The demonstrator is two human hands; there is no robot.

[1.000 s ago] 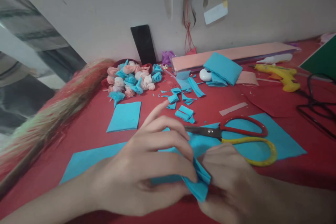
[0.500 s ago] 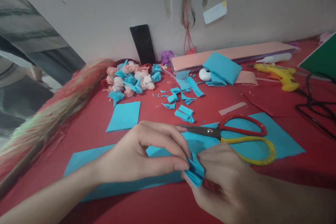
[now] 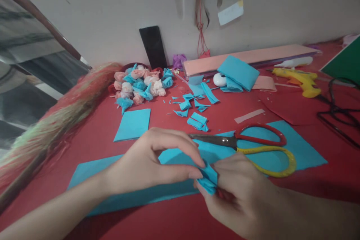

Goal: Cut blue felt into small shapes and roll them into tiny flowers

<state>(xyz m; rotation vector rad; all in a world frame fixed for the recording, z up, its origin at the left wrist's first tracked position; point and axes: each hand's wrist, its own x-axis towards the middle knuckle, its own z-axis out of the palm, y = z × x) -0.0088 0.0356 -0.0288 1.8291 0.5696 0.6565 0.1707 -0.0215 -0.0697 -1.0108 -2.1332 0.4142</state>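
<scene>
A small folded piece of blue crepe paper (image 3: pixel 209 176) sits between my hands. Thumb and forefinger of my left hand (image 3: pixel 157 157) pinch its left edge. My right hand (image 3: pixel 244 191) is closed round the lower right part of the piece, hiding some of it. Under both hands lies a long blue crepe paper strip (image 3: pixel 135 195). Scissors (image 3: pixel 225 141) with one red and one yellow handle rest on that strip, just beyond my right hand.
Blue paper scraps (image 3: pixel 197 120) and a square blue paper stack (image 3: pixel 133 124) lie ahead. Paper roses (image 3: pixel 140 84) are heaped at the back left, near a fringed bundle (image 3: pixel 70 108). A yellow glue gun (image 3: pixel 298 80) with a black cord is at right. A person's clothes (image 3: pixel 30 56) show at far left.
My left thumb and forefinger have shifted slightly on the blue crepe paper and curve wider apart behind the tips. The paper's folds lie a little differently. My right hand stays put.
</scene>
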